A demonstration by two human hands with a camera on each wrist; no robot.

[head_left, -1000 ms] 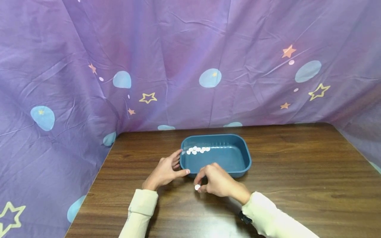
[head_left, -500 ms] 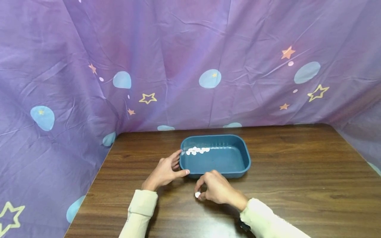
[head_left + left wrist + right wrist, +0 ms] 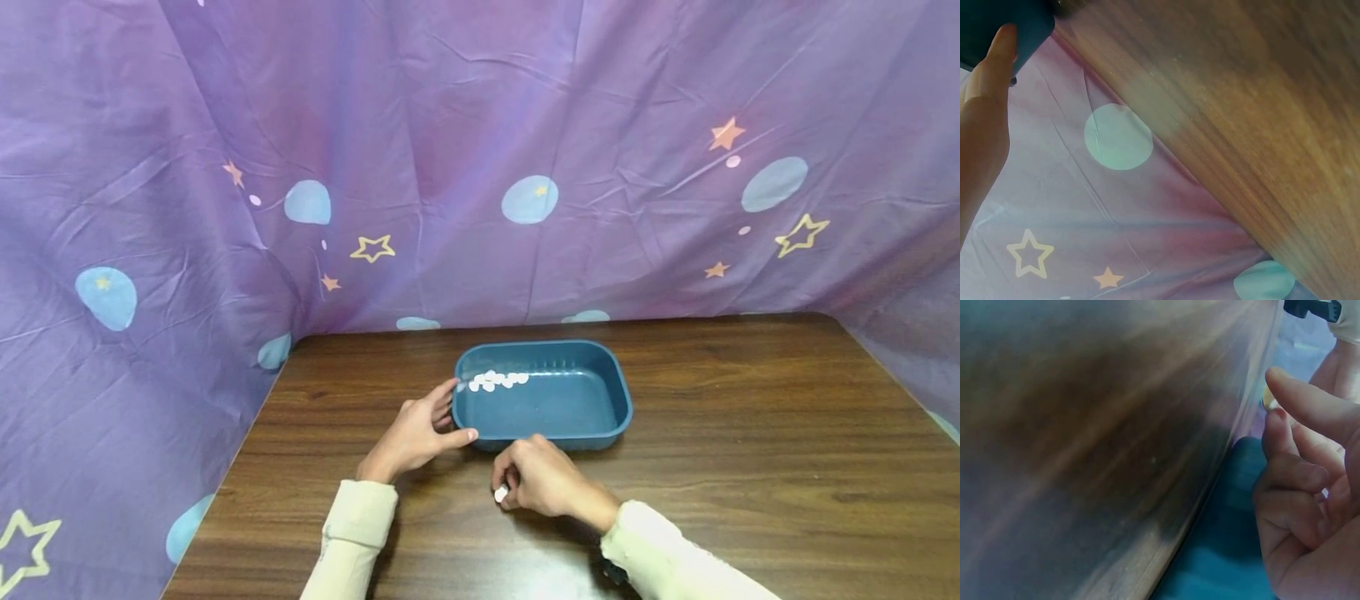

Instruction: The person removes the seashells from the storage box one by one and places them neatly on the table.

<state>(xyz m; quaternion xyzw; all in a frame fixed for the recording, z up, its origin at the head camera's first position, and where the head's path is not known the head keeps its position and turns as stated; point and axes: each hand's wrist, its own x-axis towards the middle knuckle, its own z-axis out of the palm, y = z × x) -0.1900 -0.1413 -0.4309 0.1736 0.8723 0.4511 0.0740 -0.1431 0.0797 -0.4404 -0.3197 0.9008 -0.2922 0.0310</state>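
A blue rectangular bin (image 3: 555, 410) stands near the table's back edge. Inside it, several small white roundish pieces (image 3: 491, 381) lie in a loose row toward the back left. My left hand (image 3: 408, 433) rests at the bin's left front corner, thumb on the front rim and fingers stretched along the left side. In the left wrist view its thumb (image 3: 1002, 50) lies straight against the bin wall. In front of the bin, my right hand (image 3: 540, 479) pinches a small white piece (image 3: 501, 494) between thumb and forefinger, low over the table. Its other fingers are curled in the right wrist view.
The brown wood-grain table (image 3: 750, 433) extends around the bin on both sides and toward me. A purple cloth (image 3: 450, 125) with stars and blue spots hangs behind the table and along its sides.
My right hand has moved slightly toward me, away from the bin's front wall, with the white piece still pinched. The piece now appears turned. My left hand and the bin stay put.
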